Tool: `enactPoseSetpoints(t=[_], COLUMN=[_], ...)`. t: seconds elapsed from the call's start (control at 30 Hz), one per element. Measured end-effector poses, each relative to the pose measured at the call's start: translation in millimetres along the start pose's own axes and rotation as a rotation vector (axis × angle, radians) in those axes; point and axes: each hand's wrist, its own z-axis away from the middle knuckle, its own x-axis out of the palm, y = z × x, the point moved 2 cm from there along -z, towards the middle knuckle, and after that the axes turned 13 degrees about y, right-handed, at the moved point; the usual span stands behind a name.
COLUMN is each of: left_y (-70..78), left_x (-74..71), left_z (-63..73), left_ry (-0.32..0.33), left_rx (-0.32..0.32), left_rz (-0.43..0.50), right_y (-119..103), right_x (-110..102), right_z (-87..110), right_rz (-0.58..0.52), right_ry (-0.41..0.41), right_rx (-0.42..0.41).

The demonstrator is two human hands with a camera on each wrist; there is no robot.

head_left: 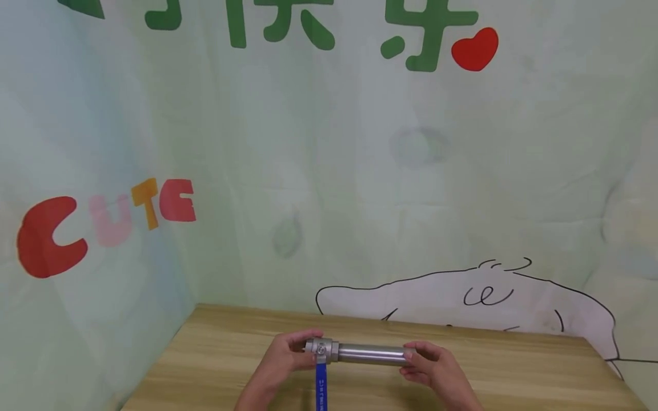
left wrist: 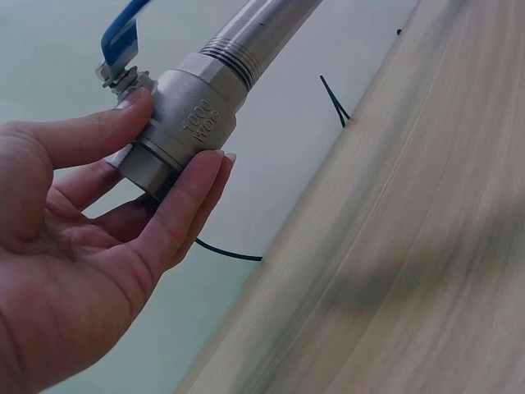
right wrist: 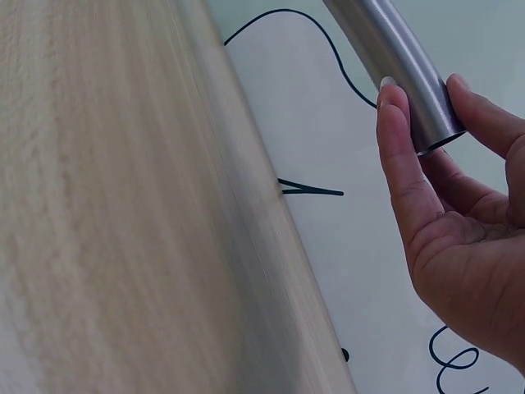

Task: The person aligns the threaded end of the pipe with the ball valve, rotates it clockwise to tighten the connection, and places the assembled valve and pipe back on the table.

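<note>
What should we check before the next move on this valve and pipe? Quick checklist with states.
1. Left hand grips the valve: ok.
2. Right hand holds the pipe near its free end: ok.
3. Pipe roughly in line with valve: ok.
4. Threads fully inside the valve: not ok, several rings exposed.
5. Tightness of the fit: cannot tell.
6. Blue lever clear of the pipe: ok, points across it.

1. Bottom centre: the left hand (head_left: pixel 286 357) grips a metal valve (head_left: pixel 328 346), its blue lever (head_left: pixel 321 383) reaching the frame's lower edge.
2. A metal pipe (head_left: pixel 371 354) runs right from the valve to the right hand (head_left: pixel 436 368), which pinches its end.
3. Marks on the lever look like lettering, too small to read.
4. Bottom: wooden table (head_left: pixel 221 342); upper right: red heart (head_left: pixel 476 50).
</note>
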Motion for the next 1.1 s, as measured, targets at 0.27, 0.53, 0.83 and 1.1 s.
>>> enactPoseSetpoints(t=[0.27, 0.53, 0.83, 1.1], left_y=[-0.5, -0.8, 0.8, 1.3], left_x=[-1.1, -1.8, -1.9, -2.1], left_z=[-1.1, -0.8, -1.2, 0.0], left_ry=[-0.013, -0.017, -0.008, -0.014], left_rx=[0.009, 0.027, 0.029, 0.029], left_rz=[0.012, 0.017, 0.000, 0.019], right_y=[0.0, -4.9, -5.7, -5.8], right_x=[-0.6, -1.5, -4.6, -5.5], right_z=[-1.1, 5.0, 6.0, 6.6], right_rz=[0.006, -0.047, 0.010, -0.064], right_ry=[0.020, 0.016, 0.000, -0.023], right_rx=[-0.020, 0.011, -0.028, -0.013])
